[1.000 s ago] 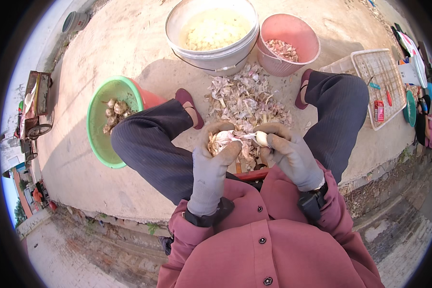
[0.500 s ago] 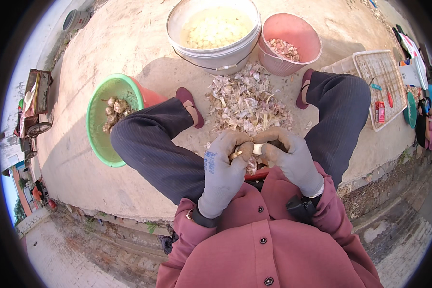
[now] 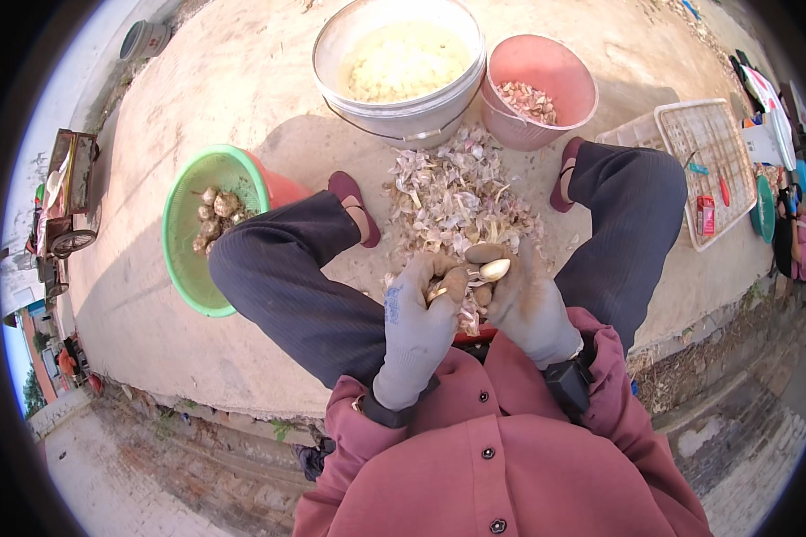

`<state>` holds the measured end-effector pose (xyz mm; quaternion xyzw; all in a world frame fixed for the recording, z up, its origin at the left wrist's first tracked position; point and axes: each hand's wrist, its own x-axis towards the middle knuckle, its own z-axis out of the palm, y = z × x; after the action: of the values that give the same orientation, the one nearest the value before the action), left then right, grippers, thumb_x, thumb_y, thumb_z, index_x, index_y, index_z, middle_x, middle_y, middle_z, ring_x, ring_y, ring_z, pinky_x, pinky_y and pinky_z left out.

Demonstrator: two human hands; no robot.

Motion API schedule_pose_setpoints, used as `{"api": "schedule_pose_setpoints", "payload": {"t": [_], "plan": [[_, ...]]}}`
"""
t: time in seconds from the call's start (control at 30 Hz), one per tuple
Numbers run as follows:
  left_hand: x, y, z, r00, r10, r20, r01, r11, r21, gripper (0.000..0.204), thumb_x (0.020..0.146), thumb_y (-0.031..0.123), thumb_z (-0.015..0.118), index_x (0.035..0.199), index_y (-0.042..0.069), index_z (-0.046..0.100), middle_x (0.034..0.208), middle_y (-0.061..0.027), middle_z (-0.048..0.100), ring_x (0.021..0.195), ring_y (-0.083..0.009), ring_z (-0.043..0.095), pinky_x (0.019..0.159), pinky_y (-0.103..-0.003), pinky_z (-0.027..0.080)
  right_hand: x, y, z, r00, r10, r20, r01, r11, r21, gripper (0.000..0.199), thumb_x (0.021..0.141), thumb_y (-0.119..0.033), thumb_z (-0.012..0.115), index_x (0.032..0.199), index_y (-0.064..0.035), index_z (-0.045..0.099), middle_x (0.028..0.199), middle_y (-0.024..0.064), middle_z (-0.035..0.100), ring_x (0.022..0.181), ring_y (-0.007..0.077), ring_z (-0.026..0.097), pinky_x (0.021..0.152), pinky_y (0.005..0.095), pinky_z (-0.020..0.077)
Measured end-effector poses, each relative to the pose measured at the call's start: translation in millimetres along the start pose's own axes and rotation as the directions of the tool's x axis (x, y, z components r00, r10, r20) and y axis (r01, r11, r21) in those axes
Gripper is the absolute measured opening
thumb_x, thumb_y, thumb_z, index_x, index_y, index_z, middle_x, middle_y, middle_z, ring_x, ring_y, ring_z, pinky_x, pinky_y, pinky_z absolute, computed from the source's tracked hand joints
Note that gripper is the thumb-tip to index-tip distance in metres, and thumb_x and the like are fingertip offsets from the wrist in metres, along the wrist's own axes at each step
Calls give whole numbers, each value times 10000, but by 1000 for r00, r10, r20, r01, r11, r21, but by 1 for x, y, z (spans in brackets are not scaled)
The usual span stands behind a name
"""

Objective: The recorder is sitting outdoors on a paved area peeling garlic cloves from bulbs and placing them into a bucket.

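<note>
Both my hands wear grey work gloves and meet in front of my chest, between my knees. My left hand [image 3: 418, 309] is closed around a garlic bulb [image 3: 468, 304] with papery skin. My right hand [image 3: 527, 300] pinches a pale peeled garlic clove [image 3: 495, 268] at its fingertips, right beside the bulb. Below the hands a heap of garlic skins [image 3: 457, 201] lies on the ground between my feet.
A large white bucket [image 3: 401, 116] of peeled cloves stands ahead, a pink bucket [image 3: 537, 134] with garlic pieces to its right. A green basin [image 3: 192, 268] with whole bulbs sits at my left knee. White plastic crates [image 3: 707, 170] lie at right. The concrete slab drops off just behind me.
My hands have drawn closer together and nearer my body. A peeled clove now shows at my right fingertips, split off from the bulb.
</note>
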<state>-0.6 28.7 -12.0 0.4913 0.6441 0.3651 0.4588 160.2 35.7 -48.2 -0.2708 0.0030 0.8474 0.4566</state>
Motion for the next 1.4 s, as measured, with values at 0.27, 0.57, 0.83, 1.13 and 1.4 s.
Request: {"api": "schedule_pose_setpoints", "payload": {"t": [0.27, 0.57, 0.83, 1.13, 1.4], "plan": [[0, 20, -13, 950, -294, 105, 312, 879, -360, 172, 951, 155, 639, 1025, 0, 639, 771, 21, 581, 640, -23, 451, 559, -208, 373, 18, -16, -10, 952, -204, -226, 88, 894, -439, 388, 1079, -325, 440, 1277, -13, 555, 1069, 63, 641, 758, 63, 500, 664, 209, 432], [11, 6, -16, 979, -117, 165, 157, 953, -259, 608, 870, 135, 668, 1404, -39, 435, 1238, -120, 557, 1150, -188, 536, 1002, -293, 417, 31, -103, 170, 140, -672, 727, 830, -321, -457, 425, 1071, -292, 449, 1290, 56, 557, 1167, 125, 656, 933, 137, 585, 809, 264, 472], [17, 3, -28, 994, 25, 104, -20, 998, -51, 819, 731, 115, 707, 1458, -50, 367, 1346, -219, 513, 1307, -307, 486, 1113, -375, 366, 36, -59, 108, 829, -278, 486, 492, -54, -869, 449, 856, -161, 675, 1287, -53, 610, 1220, 150, 586, 1085, 240, 602, 890, 345, 502], [28, 1, -21, 899, 327, 293, -368, 925, 98, 787, 736, 49, 671, 1454, -13, 356, 1343, -253, 485, 1240, -415, 510, 1054, -426, 428, 9, -28, 50, 858, -184, 480, 429, -258, -865, 328, 825, -95, 642, 1147, -36, 657, 1093, 144, 611, 1032, 315, 613, 876, 392, 495], [9, 3, -6, 966, 120, 229, -136, 989, 54, 664, 787, 92, 728, 1397, -12, 488, 1257, -179, 598, 1182, -283, 600, 1013, -360, 463, -2, -24, 38, 825, -406, 393, 383, -110, -917, 246, 827, -54, 661, 1072, -37, 654, 1010, 139, 632, 918, 300, 648, 793, 369, 522]]}}
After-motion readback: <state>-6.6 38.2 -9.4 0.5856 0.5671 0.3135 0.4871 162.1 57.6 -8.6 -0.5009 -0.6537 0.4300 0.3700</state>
